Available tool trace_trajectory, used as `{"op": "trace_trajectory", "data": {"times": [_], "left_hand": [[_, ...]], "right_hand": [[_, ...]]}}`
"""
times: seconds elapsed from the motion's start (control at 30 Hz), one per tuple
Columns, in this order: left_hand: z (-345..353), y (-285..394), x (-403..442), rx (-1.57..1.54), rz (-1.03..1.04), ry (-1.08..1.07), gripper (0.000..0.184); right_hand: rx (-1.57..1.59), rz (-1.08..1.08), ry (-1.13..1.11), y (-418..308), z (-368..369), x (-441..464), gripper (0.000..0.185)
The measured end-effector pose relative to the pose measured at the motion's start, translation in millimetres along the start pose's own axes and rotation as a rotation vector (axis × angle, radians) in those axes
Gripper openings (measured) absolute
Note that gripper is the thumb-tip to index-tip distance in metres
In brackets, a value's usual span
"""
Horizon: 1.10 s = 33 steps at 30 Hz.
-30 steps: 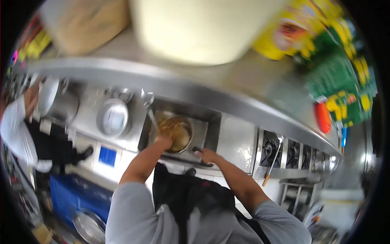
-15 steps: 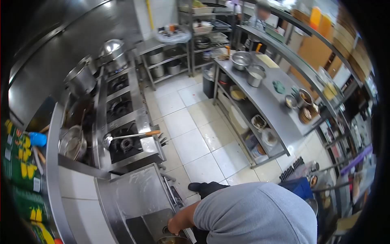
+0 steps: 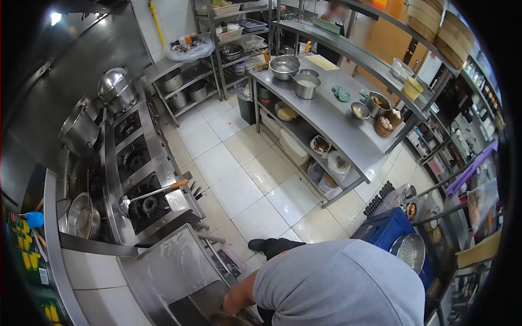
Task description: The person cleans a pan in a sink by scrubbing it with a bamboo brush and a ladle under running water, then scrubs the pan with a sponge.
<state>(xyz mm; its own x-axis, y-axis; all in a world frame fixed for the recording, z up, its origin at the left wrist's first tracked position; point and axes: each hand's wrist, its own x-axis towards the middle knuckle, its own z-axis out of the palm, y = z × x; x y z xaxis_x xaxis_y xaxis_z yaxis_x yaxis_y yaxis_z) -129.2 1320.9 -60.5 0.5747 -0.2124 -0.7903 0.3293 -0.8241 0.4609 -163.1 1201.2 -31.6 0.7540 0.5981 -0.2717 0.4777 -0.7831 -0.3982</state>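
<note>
My right hand [image 3: 231, 306] reaches down over the sink [image 3: 198, 301] at the bottom of the view, at the end of a grey-sleeved arm. Its fingers look curled, but shadow and the frame edge hide most of them. Just below the hand is the rim of a round metal bowl or pan [image 3: 231, 319], partly cut off; whether the hand grips it, I cannot tell. My left hand is out of view. A bent grey-shirted back [image 3: 342, 282] fills the lower middle, and a dark shoe [image 3: 258, 244] shows beyond it.
A stove [image 3: 149, 204] carries a ladle [image 3: 155, 195] across a burner, with large pots [image 3: 79, 127] behind. Across the tiled floor [image 3: 239, 187] stands a steel worktable [image 3: 331, 117] with bowls and a pot [image 3: 306, 87]. A blue crate [image 3: 383, 231] and a perforated pan [image 3: 409, 252] are at right.
The view has shifted, so the stove and worktable appear further left and more of the right side shows. My right hand stays by the round metal rim in the sink.
</note>
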Motion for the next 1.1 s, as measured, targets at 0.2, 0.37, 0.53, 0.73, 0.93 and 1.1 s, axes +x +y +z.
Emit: {"op": "trace_trajectory", "data": {"times": [0.2,0.37,0.53,0.73,0.93,1.1], "left_hand": [[2,-1,7,-0.022,-0.007,-0.034,0.025],[3,-7,10,-0.031,-0.006,-0.047,0.026],[4,-8,11,-0.022,-0.015,-0.058,0.026],[7,-10,12,-0.036,-0.023,-0.059,0.027],[7,-18,11,-0.053,-0.047,-0.059,0.029],[9,-26,11,-0.068,-0.045,-0.056,0.030]], "right_hand": [[-0.047,0.080,-0.155,37,27,35,0.031],[0.194,-0.096,-0.102,50,31,32,0.030],[0.086,-0.202,0.003,45,-12,0,0.032],[0.155,-0.075,-0.102,43,20,32,0.044],[0.240,0.080,-0.203,41,-41,-6,0.037],[0.207,0.044,-0.116,46,2,19,0.044]]}}
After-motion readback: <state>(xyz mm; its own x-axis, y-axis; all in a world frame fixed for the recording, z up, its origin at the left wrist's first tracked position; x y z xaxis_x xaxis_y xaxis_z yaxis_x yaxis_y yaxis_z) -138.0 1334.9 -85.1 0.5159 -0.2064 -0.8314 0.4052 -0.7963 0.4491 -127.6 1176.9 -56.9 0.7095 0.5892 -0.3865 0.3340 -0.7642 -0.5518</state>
